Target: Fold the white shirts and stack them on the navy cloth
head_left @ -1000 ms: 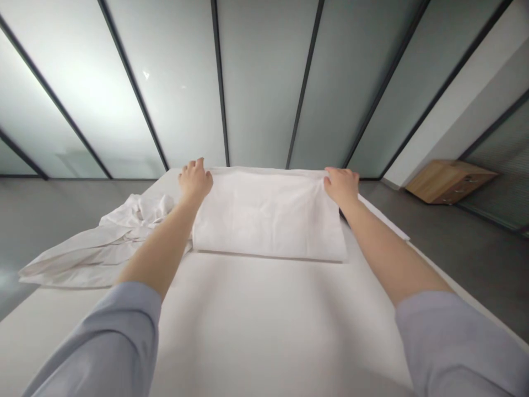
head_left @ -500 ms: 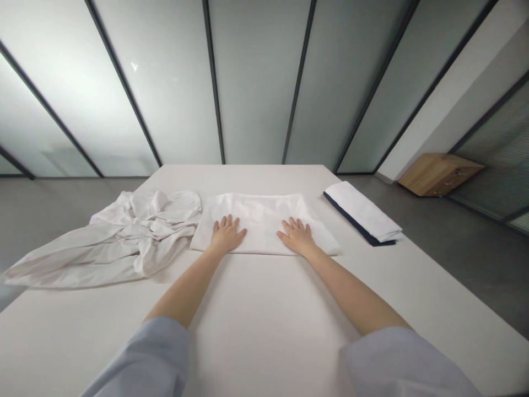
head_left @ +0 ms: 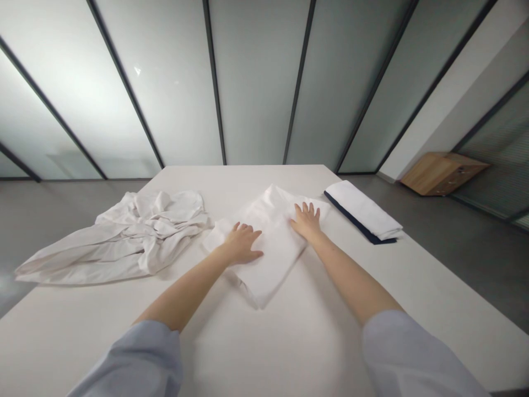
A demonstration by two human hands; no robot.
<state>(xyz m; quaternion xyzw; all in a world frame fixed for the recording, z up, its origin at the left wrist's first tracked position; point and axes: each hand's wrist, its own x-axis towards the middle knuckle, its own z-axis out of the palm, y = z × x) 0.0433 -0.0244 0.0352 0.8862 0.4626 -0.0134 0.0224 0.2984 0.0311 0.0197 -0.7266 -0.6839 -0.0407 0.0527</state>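
Observation:
A folded white cloth (head_left: 275, 242) lies at the middle of the table, turned so that one corner points toward me. My left hand (head_left: 243, 243) is over its left part, fingers spread and thumb out to the right. On the upper right part of the cloth rests my right hand (head_left: 306, 220), its fingers fanned apart. Neither hand grips anything. To the left, a crumpled heap of white fabric (head_left: 152, 231) spreads over the table, its near side reaching the cloth's left corner.
On the right of the white table (head_left: 268, 353) lies a folded white cloth (head_left: 363, 209) on top of a folded dark navy cloth (head_left: 351, 218). Beyond stand frosted glass panels (head_left: 256, 82) with dark frames. A wooden cabinet (head_left: 438, 173) is on the floor at the right.
The folded cloth has rotated from lying square to lying cornerwise. My left hand has come nearer and to the right, while my right hand has moved slightly farther off and right.

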